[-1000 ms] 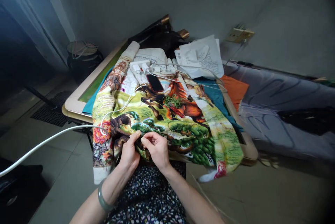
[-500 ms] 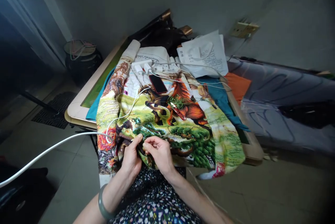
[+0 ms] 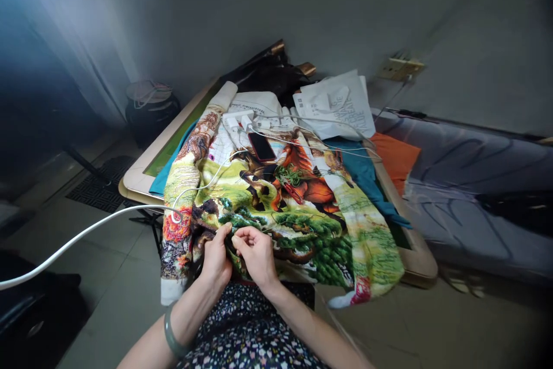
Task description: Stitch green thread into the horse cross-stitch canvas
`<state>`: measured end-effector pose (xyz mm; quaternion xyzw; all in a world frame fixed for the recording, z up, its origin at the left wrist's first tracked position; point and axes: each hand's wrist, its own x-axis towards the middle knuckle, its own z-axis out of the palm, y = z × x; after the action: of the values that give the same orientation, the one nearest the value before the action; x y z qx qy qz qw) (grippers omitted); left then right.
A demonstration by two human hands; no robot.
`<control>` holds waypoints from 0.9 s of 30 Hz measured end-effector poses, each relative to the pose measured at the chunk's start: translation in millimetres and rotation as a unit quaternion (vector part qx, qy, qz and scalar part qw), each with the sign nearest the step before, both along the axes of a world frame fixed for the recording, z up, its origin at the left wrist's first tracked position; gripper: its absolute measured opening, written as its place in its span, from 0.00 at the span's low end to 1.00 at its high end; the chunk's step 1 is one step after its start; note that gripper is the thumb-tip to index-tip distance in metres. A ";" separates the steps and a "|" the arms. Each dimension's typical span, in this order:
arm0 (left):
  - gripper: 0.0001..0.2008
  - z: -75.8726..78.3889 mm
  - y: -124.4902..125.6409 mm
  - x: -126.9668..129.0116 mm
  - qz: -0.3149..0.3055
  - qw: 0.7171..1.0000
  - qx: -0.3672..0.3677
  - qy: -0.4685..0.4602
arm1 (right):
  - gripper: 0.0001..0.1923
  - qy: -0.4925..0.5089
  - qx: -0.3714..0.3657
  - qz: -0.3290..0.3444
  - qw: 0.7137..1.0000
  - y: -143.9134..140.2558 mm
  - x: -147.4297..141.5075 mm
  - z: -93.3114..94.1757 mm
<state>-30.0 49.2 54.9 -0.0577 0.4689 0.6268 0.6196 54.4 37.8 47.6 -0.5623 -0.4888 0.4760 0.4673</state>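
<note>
A large embroidery cloth printed with horses and green trees lies over the table, its two sides rolled up. My left hand grips its near part, thumb on top and fingers mostly hidden underneath. Just right of it, my right hand is closed in a pinch above the cloth; what sits between the fingertips is too small to make out. A tangle of green thread rests on the printed red horse, with a small red-handled tool beside it. Farther back lies a dark phone.
A white cable enters from the left and crosses the rolled left side. Behind the phone are a white power strip and a white paper bag. The table edge shows at left; a dark bin stands beyond it.
The camera view has shifted slightly, so the table sits lower in the picture. My right hand has moved a little up and closer to the left, still pinched; the left keeps its grip.
</note>
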 end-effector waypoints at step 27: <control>0.08 -1.4 -3.2 1.0 -0.001 0.999 0.003 -0.033 | 0.07 0.134 -0.129 0.019 0.982 7.3 4.4 13.6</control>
<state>-29.0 46.0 53.6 -0.0766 0.4463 0.6254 0.6354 58.7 45.1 61.1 -0.5396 -0.3673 0.6148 0.4426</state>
